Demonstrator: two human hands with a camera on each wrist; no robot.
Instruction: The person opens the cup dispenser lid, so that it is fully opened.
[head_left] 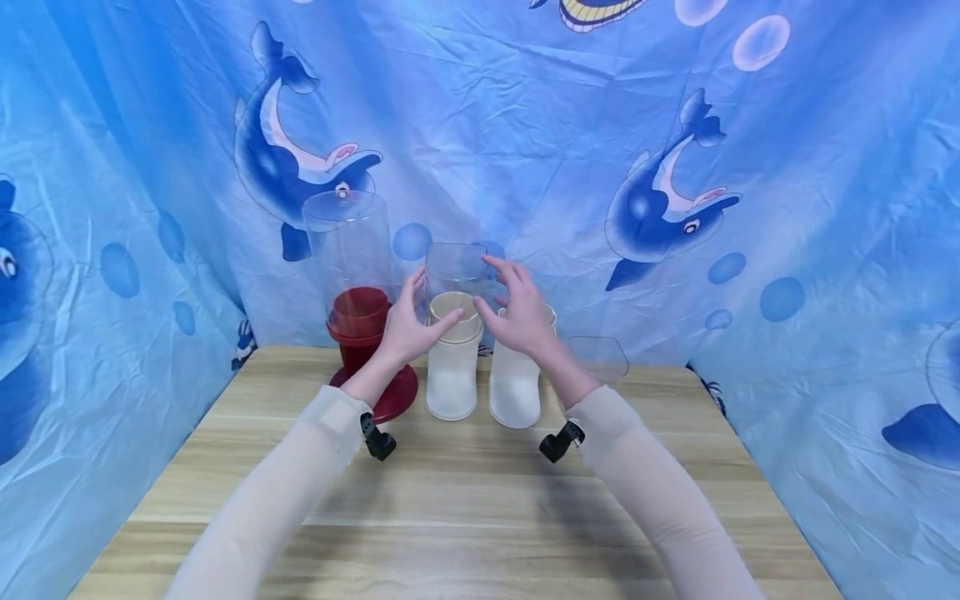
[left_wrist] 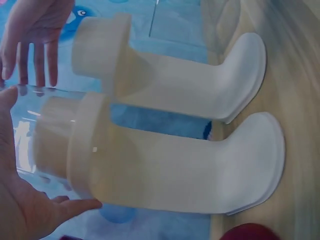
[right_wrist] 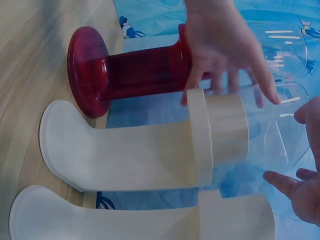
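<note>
A clear tube sits over the cream collar on top of a white boot-shaped stand. My left hand is at the tube's left side, fingers spread and thumb toward the front. Opposite it, my right hand reaches about the tube's right side with its fingers extended. In the right wrist view the right fingertips lie close to the tube wall; whether they touch it cannot be told. A second white boot-shaped stand stands just right, partly behind my right hand, its collar bare in the left wrist view.
On the left, a red stand with a round base carries a taller clear tube. A transparent piece lies at the table's back right. Behind the wooden table hangs a blue dolphin-print curtain.
</note>
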